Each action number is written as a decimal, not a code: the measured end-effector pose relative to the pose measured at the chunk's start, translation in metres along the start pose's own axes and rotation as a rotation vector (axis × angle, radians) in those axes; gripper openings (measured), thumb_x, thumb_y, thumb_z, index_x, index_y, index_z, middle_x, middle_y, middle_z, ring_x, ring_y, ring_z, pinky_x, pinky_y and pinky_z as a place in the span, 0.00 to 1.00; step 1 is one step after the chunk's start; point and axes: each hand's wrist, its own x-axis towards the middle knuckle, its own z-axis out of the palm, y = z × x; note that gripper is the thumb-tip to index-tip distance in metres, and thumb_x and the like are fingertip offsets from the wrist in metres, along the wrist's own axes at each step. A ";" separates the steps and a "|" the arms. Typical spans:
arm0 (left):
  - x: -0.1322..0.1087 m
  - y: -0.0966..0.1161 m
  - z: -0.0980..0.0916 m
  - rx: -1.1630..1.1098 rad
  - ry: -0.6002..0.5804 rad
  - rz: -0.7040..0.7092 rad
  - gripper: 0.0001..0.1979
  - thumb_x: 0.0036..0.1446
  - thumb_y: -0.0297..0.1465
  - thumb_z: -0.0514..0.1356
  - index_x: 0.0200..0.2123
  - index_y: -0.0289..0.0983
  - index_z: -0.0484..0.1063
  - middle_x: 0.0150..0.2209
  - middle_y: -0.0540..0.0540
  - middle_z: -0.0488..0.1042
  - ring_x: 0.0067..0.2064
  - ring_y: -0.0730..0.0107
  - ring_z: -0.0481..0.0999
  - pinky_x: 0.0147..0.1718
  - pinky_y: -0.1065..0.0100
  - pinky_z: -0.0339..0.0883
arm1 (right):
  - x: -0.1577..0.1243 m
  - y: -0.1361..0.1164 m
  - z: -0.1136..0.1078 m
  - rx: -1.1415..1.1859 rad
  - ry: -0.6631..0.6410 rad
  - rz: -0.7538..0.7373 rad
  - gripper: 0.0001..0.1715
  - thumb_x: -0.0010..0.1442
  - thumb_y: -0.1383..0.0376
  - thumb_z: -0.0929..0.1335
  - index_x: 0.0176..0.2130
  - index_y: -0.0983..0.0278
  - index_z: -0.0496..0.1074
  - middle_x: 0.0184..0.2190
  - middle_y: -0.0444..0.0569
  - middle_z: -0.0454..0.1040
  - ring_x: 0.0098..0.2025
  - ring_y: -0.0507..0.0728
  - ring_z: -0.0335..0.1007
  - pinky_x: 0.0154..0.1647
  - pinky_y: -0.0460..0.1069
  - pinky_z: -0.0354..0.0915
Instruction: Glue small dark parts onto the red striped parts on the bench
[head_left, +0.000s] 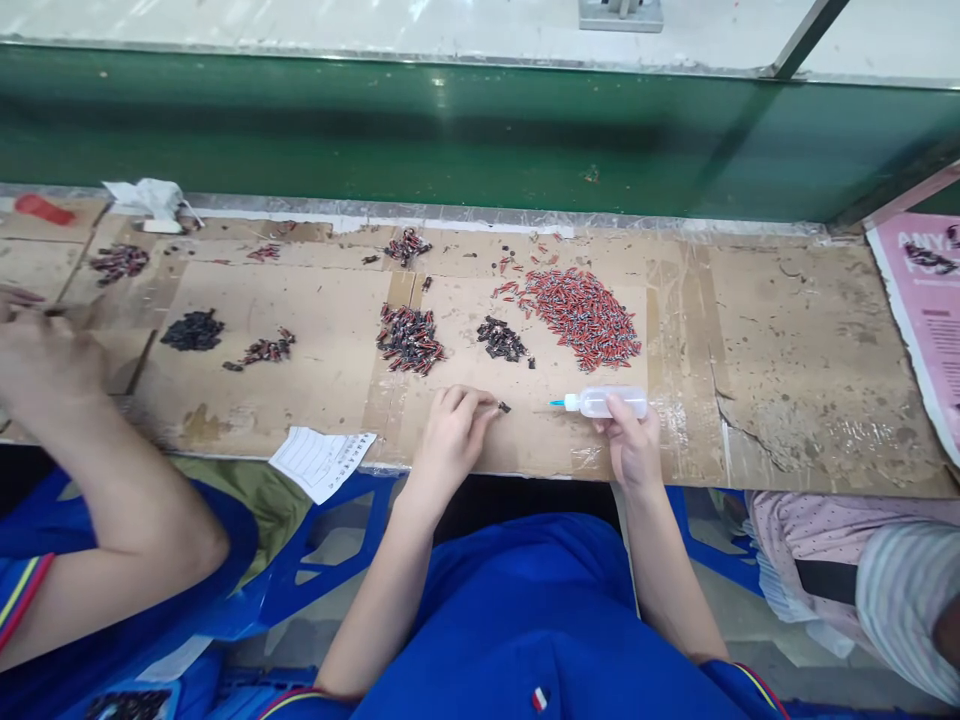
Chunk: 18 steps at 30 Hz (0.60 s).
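Observation:
My left hand (455,428) rests near the bench's front edge, thumb and forefinger pinched on a small dark part (504,407) with a shiny end. My right hand (634,440) is wrapped round a clear squeeze bottle (611,401), which lies level with its thin blue tip (557,403) pointing left toward the small part, some way apart from it. Beyond the hands lie a pile of small black parts (501,340), a wide heap of red-and-silver pieces (581,315) and a mixed heap of black-and-red parts (411,338).
Cardboard (315,300) covers the bench. At left, a co-worker's arm (127,480) reaches over more small piles, including black parts (193,330). A paper slip (322,462) overhangs the front edge. A green panel (360,130) runs along the back; a pink sheet (926,300) lies far right.

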 end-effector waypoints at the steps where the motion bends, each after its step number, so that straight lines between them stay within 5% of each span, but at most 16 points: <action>1: 0.000 -0.002 -0.001 -0.055 -0.034 0.039 0.08 0.63 0.32 0.54 0.41 0.40 0.73 0.41 0.43 0.75 0.46 0.58 0.71 0.47 0.57 0.67 | 0.000 0.001 0.002 0.016 0.007 0.011 0.17 0.44 0.52 0.74 0.26 0.63 0.72 0.23 0.45 0.72 0.22 0.50 0.62 0.21 0.46 0.58; 10: 0.007 -0.003 0.010 -0.174 -0.022 0.068 0.07 0.61 0.32 0.58 0.35 0.41 0.77 0.34 0.45 0.78 0.39 0.62 0.73 0.41 0.61 0.69 | -0.007 0.003 0.012 -0.057 0.006 -0.038 0.20 0.46 0.54 0.74 0.16 0.62 0.67 0.14 0.41 0.64 0.19 0.50 0.59 0.22 0.47 0.58; 18: 0.007 0.001 0.016 -0.226 -0.015 -0.085 0.03 0.55 0.31 0.65 0.34 0.42 0.79 0.34 0.47 0.79 0.39 0.63 0.75 0.42 0.62 0.69 | -0.010 0.005 0.026 -0.249 -0.010 -0.116 0.16 0.48 0.53 0.72 0.22 0.64 0.74 0.21 0.47 0.76 0.26 0.57 0.72 0.28 0.50 0.67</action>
